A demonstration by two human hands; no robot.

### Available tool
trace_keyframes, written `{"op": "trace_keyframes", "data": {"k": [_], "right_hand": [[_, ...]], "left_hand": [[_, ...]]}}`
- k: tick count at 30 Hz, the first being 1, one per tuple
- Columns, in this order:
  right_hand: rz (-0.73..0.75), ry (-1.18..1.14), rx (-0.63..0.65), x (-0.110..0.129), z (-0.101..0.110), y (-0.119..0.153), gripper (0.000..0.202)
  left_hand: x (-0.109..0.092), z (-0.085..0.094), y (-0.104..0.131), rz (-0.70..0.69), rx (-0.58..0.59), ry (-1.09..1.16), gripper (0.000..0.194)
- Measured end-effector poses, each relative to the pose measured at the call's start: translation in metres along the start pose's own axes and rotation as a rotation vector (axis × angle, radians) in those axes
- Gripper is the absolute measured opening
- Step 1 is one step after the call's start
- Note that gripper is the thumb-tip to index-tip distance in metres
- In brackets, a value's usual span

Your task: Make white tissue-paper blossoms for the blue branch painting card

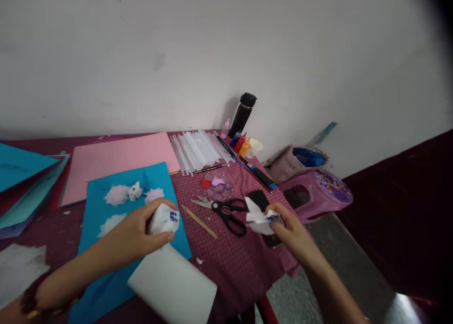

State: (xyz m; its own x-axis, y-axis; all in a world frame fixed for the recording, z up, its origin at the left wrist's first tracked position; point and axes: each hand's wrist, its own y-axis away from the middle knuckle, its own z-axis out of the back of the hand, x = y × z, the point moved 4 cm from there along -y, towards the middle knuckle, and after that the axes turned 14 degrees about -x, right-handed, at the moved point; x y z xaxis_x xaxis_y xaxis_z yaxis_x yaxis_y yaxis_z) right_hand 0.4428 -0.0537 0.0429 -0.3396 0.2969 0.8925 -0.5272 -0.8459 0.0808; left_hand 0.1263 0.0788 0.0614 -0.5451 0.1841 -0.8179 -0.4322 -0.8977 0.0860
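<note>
My left hand (152, 227) is closed round a white wad of tissue (163, 220) that has a dark purple stain on its end. It is above a blue sheet of card (92, 220), where several white and pale pink tissue puffs (118, 195) lie. On the right, my right hand (288, 227) pinches a crumpled piece of white tissue (260, 220), also smeared with purple at the fingertips. Just left of that tissue lie black-handled scissors (226, 213). Behind the tissue a dark phone (258, 199) is partly hidden. A white rectangular object (173, 286) sits in front of my left hand.
Pink card (120, 156), white strips (196, 149) and a paint palette (219, 187) lie on the red checked table. A pencil (200, 221) rests beside the scissors. Small paint bottles (239, 142) and a black flask (242, 114) stand by the wall. A pink stool (314, 194) is right.
</note>
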Motion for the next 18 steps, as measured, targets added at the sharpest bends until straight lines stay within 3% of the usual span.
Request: {"op": "trace_keyframes", "data": {"k": [2,5,9,12,14,18], "right_hand": [[0.133,0.162,0.001,0.003,0.011,-0.011,0.039],[0.319,0.243,0.013,0.007,0.005,-0.033,0.059],[0.356,0.421,-0.061,0.004,-0.013,-0.073,0.041],[0.327,0.585,-0.033,0.001,-0.026,-0.092,0.027],[0.342,0.621,-0.018,-0.001,-0.033,-0.096,0.022],[0.361,0.578,-0.038,-0.012,-0.037,-0.100,0.023]], "left_hand": [[-0.003,-0.011,-0.022,-0.045,0.105,-0.068,0.031],[-0.008,-0.022,-0.061,-0.234,0.130,-0.217,0.022],[-0.008,-0.029,-0.116,-0.502,0.063,-0.409,0.016],[-0.001,-0.028,-0.147,-0.470,0.029,-0.479,0.026],[0.004,-0.021,-0.154,-0.399,-0.007,-0.453,0.038],[0.018,0.019,-0.149,-0.230,-0.124,-0.369,0.065]]}}
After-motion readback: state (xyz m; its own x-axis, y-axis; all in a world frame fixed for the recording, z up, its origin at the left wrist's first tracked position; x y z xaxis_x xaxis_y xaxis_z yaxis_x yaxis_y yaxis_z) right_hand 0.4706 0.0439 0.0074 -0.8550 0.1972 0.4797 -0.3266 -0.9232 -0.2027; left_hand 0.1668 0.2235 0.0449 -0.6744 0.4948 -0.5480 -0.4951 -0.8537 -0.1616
